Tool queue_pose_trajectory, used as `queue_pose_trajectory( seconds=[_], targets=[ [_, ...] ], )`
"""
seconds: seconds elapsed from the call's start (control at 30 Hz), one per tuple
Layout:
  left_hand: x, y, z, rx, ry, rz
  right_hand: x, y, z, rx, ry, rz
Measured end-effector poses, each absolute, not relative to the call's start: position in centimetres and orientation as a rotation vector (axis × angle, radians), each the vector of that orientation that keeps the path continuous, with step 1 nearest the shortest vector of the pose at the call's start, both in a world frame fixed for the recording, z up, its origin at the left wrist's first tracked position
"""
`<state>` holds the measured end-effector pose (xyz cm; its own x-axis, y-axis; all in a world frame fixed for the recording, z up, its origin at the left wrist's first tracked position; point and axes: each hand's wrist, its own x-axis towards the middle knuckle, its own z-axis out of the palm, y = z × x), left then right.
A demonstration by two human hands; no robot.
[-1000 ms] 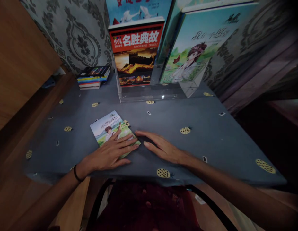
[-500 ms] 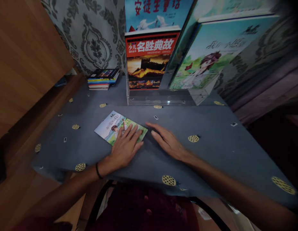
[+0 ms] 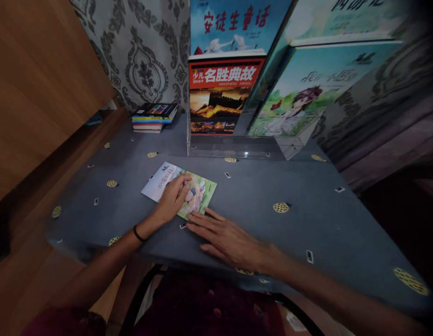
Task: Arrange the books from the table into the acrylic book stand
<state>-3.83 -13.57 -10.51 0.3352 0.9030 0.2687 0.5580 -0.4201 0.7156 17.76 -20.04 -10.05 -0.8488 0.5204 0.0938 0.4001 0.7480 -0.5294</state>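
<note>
A thin picture book [image 3: 199, 191] lies flat and slantwise on the table, its cover showing a drawn figure on green grass under a pale blue sky. My left hand [image 3: 172, 198], with a dark band at the wrist, rests on the middle of the cover. Its fingers are loosely bent and it grips nothing; part of the drawing is hidden under it. My right hand [image 3: 226, 238] lies palm down on the tablecloth with fingers stretched out and apart. Its fingertips are at the book's lower right corner, and I cannot tell whether they touch it.
A clear acrylic stand [image 3: 216, 147] at the back holds several upright books, among them a red-topped book [image 3: 219, 74] and a green book [image 3: 300, 102]. A small stack of books [image 3: 153, 119] sits at the back left. The grey tablecloth [image 3: 307, 186] has a pineapple print.
My left hand has gone from spread flat over the cover to loosely bent, slightly further left. My right hand has moved down and nearer me, to the book's lower corner. The view has tilted slightly.
</note>
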Motion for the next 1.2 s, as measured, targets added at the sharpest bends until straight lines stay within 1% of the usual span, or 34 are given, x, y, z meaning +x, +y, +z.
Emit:
queue_pose_trajectory(
  seconds=[0.1, 0.2, 0.3, 0.4, 0.47, 0.63, 0.77, 0.9, 1.07, 1.2],
  targets=[
    [-5.3, -13.7, -11.0, 2.301, 1.363, 0.802, 17.4, -20.3, -9.5, -0.696, -2.738, 0.761],
    [-7.9, -13.9, -11.6, 2.453, 1.540, 0.606, 17.2, -18.7, -9.5, -0.708, -2.686, 0.743],
    [-10.8, -14.0, -11.6, 2.393, 1.809, 0.453, 16.5, -15.6, -10.6, -0.715, -2.641, 0.688],
    [-13.1, -14.6, -11.1, 2.219, 2.019, 0.437, 14.9, -11.5, -12.5, -0.782, -2.611, 0.567],
    [-13.7, -15.3, -10.8, 2.134, 2.022, 0.530, 13.4, -9.0, -13.6, -0.845, -2.586, 0.464],
    [-12.4, -17.0, -11.5, 1.797, 1.785, 0.960, 11.1, -6.0, -15.1, -0.906, -2.486, 0.272],
    [-11.8, -16.6, -12.6, 1.369, 1.671, 1.213, 11.1, -6.7, -15.0, -0.918, -2.435, 0.264],
    [-12.0, -15.9, -12.4, 0.953, 1.546, 1.425, 11.3, -8.3, -14.1, -1.031, -2.406, 0.311],
    [-9.9, -16.3, -10.8, 0.513, 1.239, 1.545, 11.4, -9.7, -13.3, -1.201, -2.251, 0.378],
    [-7.3, -16.8, -8.3, 0.413, 1.249, 1.483, 11.9, -10.5, -13.2, -1.300, -2.116, 0.449]
  ],
)
